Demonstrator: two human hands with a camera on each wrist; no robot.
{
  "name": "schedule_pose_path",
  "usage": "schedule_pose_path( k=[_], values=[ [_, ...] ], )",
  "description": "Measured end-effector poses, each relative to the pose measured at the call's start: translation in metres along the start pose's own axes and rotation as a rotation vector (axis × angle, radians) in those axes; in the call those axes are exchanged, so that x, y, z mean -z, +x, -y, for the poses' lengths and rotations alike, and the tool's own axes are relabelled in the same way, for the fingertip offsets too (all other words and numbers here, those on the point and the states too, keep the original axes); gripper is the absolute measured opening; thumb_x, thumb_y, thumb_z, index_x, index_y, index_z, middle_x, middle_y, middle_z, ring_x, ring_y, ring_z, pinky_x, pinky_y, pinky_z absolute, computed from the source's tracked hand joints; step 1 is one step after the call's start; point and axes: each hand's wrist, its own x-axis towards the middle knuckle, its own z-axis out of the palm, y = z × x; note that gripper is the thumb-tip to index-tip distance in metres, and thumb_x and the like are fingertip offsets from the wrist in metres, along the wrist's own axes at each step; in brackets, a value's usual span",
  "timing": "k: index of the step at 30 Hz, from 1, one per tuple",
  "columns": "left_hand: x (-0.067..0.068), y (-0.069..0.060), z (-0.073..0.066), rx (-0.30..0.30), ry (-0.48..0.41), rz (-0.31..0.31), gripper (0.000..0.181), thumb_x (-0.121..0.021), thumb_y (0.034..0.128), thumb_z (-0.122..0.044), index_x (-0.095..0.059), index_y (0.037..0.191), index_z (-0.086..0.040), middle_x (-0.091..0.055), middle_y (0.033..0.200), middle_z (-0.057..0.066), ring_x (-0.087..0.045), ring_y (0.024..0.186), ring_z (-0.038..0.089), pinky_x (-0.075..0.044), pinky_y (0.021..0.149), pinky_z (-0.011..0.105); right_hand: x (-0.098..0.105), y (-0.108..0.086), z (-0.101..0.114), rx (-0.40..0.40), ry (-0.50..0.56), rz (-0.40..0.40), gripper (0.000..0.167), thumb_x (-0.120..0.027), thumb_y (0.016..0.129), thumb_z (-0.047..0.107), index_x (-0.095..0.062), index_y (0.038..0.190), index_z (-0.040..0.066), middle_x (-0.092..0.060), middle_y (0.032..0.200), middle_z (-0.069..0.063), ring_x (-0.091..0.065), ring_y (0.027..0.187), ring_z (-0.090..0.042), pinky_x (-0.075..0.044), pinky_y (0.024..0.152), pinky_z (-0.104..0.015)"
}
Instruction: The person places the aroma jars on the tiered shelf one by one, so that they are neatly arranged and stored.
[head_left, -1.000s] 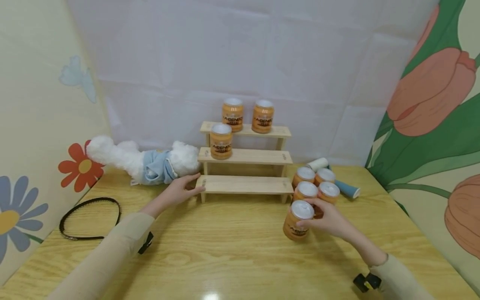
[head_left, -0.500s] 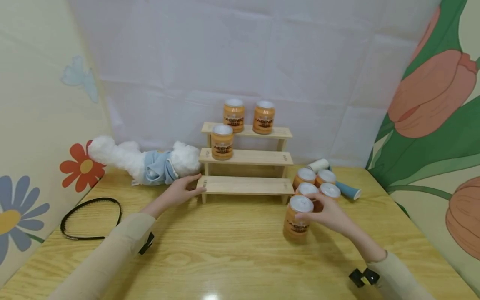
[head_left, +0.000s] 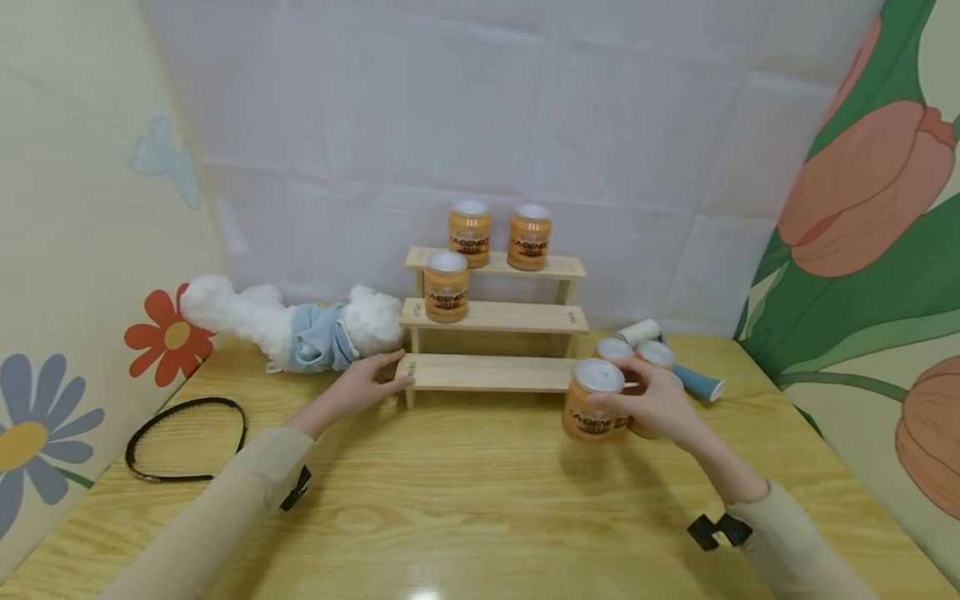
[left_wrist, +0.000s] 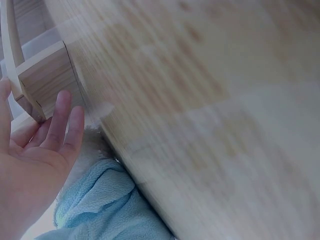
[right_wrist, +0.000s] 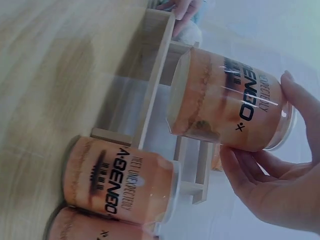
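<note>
In the head view my right hand grips an orange can with a silver lid near its top. It hangs above the table; in the right wrist view the same can is clear of the cans beside it. My left hand holds the left end of the lowest board of a three-step wooden stand. The left wrist view has thumb and index finger at opposite edges of that board, other fingers loose. Two orange cans stand on the top step, and another can on the middle step's left.
Several orange cans cluster right of the stand, partly hidden by my right hand. Behind them lie a white roll and a blue tube-like object. A white plush toy in blue clothing and a black hoop lie left.
My right hand has lifted the can off the table and carried it up and slightly toward the stand. The left hand stays at the stand's end.
</note>
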Motion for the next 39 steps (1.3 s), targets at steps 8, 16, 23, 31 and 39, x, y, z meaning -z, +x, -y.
schedule_pose_path(
  k=[8, 16, 23, 31, 39],
  values=[
    [0.0, 0.0, 0.0, -0.005, 0.005, -0.005, 0.073, -0.056, 0.0931, -0.042, -0.03, 0.145, 0.002, -0.032, 0.147, 0.026, -0.062, 0.085, 0.019, -0.045, 0.066, 0.03, 0.002, 0.015, 0.016, -0.011, 0.037, -0.042, 0.062, -0.072, 0.083, 0.036, -0.05, 0.135, 0.01, -0.057, 0.125, -0.015, -0.058, 0.112, -0.032, -0.053, 0.084, -0.037],
    [-0.002, 0.0, 0.002, -0.018, 0.011, -0.004, 0.074, -0.054, 0.0927, -0.046, -0.03, 0.146, 0.001, -0.033, 0.147, 0.024, -0.055, 0.113, 0.035, -0.05, 0.082, 0.042, -0.003, 0.035, 0.025, -0.05, 0.047, -0.043, 0.071, -0.069, 0.083, 0.043, -0.043, 0.141, 0.013, -0.052, 0.134, -0.013, -0.052, 0.121, -0.031, -0.048, 0.093, -0.042],
    [-0.002, -0.001, 0.002, -0.009, 0.006, -0.018, 0.074, -0.056, 0.0917, -0.046, -0.032, 0.146, -0.002, -0.035, 0.147, 0.022, -0.061, 0.096, 0.024, -0.045, 0.074, 0.034, -0.012, 0.054, 0.035, 0.001, 0.161, -0.069, 0.068, -0.073, 0.08, 0.043, -0.048, 0.136, 0.014, -0.056, 0.128, -0.008, -0.054, 0.118, -0.024, -0.048, 0.093, -0.038],
    [0.0, 0.0, 0.003, -0.009, -0.003, -0.013, 0.073, -0.057, 0.0918, -0.044, -0.032, 0.146, -0.002, -0.035, 0.147, 0.023, -0.062, 0.089, 0.019, -0.046, 0.069, 0.03, -0.02, 0.076, 0.052, 0.053, 0.224, -0.117, 0.059, -0.074, 0.081, 0.034, -0.053, 0.133, 0.012, -0.059, 0.123, -0.01, -0.056, 0.114, -0.023, -0.049, 0.091, -0.035],
    [-0.001, 0.0, 0.004, -0.011, 0.004, -0.018, 0.074, -0.057, 0.0914, -0.045, -0.032, 0.145, -0.001, -0.035, 0.147, 0.022, -0.062, 0.096, 0.023, -0.047, 0.072, 0.031, -0.026, 0.1, 0.06, 0.032, 0.256, -0.12, 0.058, -0.071, 0.083, 0.035, -0.052, 0.134, 0.013, -0.059, 0.122, -0.008, -0.056, 0.111, -0.021, -0.048, 0.091, -0.038]
  ],
)
